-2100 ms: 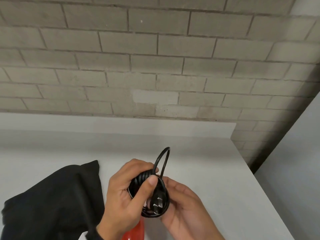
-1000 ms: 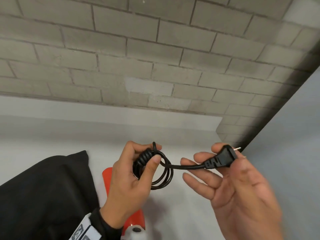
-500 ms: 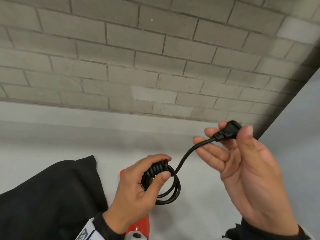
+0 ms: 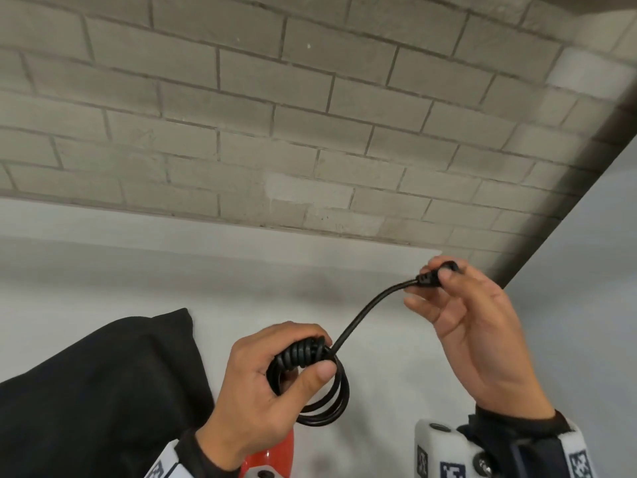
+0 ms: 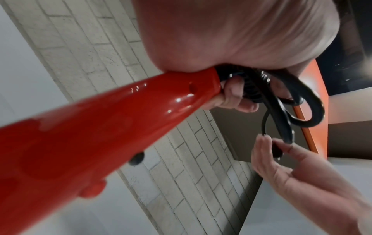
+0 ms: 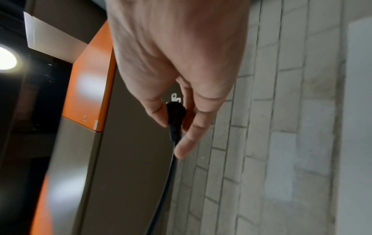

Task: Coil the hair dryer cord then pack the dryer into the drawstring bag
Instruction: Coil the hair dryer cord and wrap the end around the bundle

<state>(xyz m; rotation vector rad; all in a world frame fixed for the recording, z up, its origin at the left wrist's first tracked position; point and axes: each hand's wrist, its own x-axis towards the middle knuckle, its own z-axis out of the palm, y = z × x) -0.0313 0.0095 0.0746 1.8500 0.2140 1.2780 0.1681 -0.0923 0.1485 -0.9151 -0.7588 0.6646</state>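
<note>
My left hand (image 4: 275, 381) grips the coiled black cord (image 4: 320, 391) above the table, thumb across the loops. In the left wrist view the same hand (image 5: 231, 95) also holds the end of the red hair dryer (image 5: 80, 135) handle, where the cord (image 5: 292, 108) comes out. The dryer (image 4: 272, 457) shows only as a red sliver under my left wrist in the head view. My right hand (image 4: 444, 281) pinches the black plug (image 4: 431, 277) up and to the right, a short stretch of cord running back to the coil. The plug (image 6: 176, 109) sits between thumb and fingers. The black drawstring bag (image 4: 96, 391) lies at the left.
A pale table (image 4: 396, 374) runs to a grey brick wall (image 4: 275, 115) behind. A grey panel (image 4: 593, 305) stands at the right. The wrist views show an orange and brown cabinet (image 6: 88, 87) and a lamp (image 6: 6, 58).
Two seconds ago both hands held the coil together. My right hand then drew the plug end out to the right and up, and now pinches it with the fingers curled closer.
</note>
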